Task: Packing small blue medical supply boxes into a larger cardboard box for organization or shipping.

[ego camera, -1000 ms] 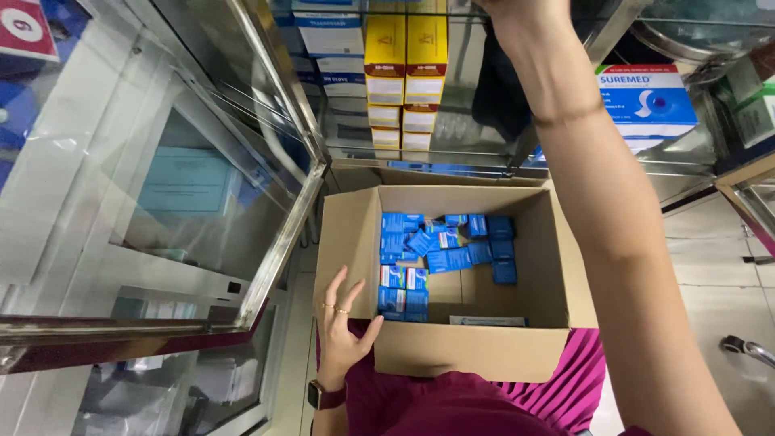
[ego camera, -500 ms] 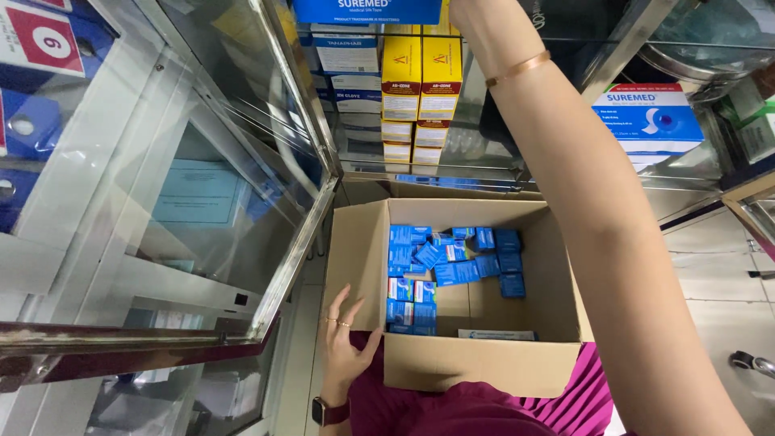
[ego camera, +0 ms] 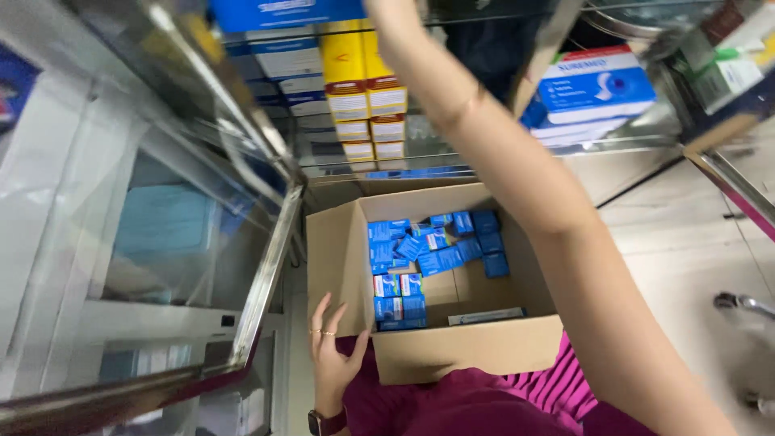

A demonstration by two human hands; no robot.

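Left hand flat against cardboard box; right arm raised.

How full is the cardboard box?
Partly full: small blue packs cover some of the box floor, and bare cardboard shows beside them.

Yellow boxes stacked on a glass shelf, a blue-and-white carton rightward, perhaps tape.
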